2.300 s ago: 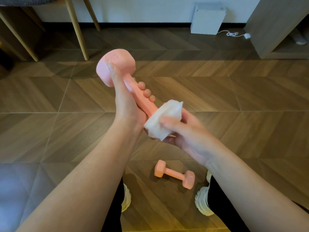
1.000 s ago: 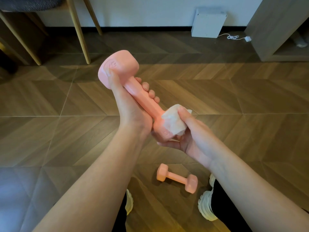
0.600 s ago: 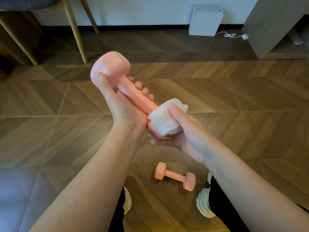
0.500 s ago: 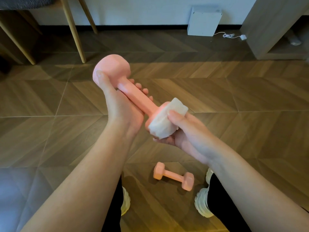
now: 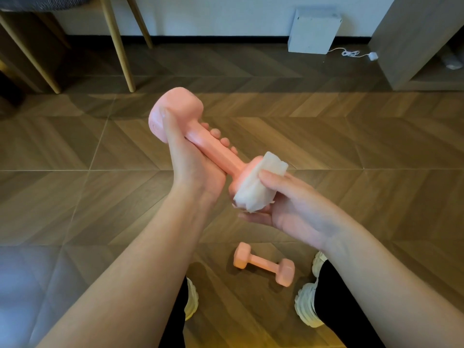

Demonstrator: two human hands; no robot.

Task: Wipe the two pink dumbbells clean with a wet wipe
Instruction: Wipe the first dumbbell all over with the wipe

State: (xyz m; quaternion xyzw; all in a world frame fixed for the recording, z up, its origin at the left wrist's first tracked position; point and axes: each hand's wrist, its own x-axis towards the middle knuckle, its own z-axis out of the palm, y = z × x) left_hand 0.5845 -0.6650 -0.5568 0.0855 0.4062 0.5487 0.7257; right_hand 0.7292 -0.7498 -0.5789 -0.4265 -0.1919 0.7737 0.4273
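Note:
My left hand [image 5: 193, 167] grips the handle of a pink dumbbell [image 5: 216, 149] held tilted in the air, its far head up and to the left. A white wet wipe [image 5: 256, 187] is folded over the dumbbell's near head, and my right hand [image 5: 288, 204] holds the wipe against that head with thumb on top and fingers beneath. The near head is mostly hidden by the wipe. A second pink dumbbell [image 5: 263, 264] lies on the wooden floor between my feet.
White shoes [image 5: 307, 305] stand either side of the floor dumbbell. Wooden chair legs [image 5: 118, 43] rise at the back left. A white box [image 5: 312, 31] with a cable leans on the far wall, and a grey cabinet [image 5: 411, 43] stands at the back right.
The wipe has shifted around the near head of the held dumbbell, first on its end, then over its side. My left hand has turned the dumbbell a little.

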